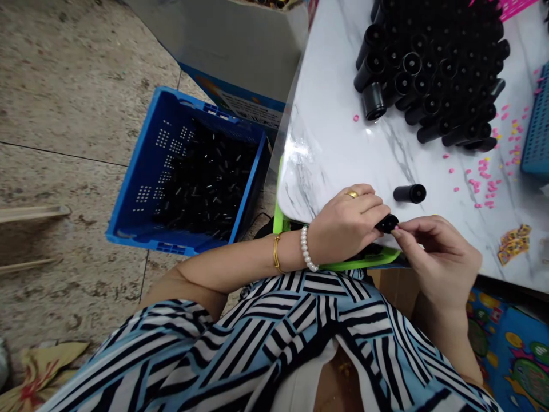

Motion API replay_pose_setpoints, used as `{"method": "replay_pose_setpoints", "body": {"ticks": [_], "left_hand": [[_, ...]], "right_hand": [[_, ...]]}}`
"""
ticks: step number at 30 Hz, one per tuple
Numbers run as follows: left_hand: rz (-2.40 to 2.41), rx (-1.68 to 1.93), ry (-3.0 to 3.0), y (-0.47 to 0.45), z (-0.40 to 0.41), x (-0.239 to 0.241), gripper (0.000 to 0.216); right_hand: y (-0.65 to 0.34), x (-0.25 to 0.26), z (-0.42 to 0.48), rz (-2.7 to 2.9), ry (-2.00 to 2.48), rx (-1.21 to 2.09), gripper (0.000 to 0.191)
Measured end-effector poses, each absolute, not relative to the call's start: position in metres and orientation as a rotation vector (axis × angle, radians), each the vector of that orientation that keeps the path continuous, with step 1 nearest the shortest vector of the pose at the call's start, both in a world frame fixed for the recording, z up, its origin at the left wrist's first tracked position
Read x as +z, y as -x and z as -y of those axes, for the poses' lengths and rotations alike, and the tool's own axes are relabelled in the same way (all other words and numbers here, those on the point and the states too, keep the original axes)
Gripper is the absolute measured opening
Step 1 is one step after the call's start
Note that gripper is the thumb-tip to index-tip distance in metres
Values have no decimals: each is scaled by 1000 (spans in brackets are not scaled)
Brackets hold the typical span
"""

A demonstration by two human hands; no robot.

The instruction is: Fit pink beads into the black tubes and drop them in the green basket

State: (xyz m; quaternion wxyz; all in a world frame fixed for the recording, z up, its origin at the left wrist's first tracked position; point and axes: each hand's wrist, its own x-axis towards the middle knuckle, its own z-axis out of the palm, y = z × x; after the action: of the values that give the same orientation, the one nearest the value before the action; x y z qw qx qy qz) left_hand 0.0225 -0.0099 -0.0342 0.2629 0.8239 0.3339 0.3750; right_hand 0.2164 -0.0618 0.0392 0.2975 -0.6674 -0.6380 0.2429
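My left hand (347,223) is closed around a small black cylinder (388,223) at the table's front edge, its round end turned to the right. With thumb and forefinger, my right hand (437,252) pinches a tiny pink piece (397,228) against that end. Another black cylinder (410,193) stands on the table just beyond my hands. Farther back, a dense group of black cylinders (429,74) stands close together. Small pink and yellow pieces (484,183) lie scattered to the right of them.
A blue plastic crate (128,189) full of black parts stands on the floor to the left, by a large carton (266,51). On the white marbled table (330,114), a blue basket (536,126) stands at the right edge, with yellow printed packets (513,243) nearer me.
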Motion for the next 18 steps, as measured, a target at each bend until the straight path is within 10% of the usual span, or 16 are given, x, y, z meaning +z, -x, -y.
{"method": "replay_pose_setpoints", "body": {"ticks": [18], "left_hand": [[-912, 1063, -2271, -23, 11, -34, 28]], "right_hand": [[-206, 28, 56, 1268, 1841, 965, 23]]}}
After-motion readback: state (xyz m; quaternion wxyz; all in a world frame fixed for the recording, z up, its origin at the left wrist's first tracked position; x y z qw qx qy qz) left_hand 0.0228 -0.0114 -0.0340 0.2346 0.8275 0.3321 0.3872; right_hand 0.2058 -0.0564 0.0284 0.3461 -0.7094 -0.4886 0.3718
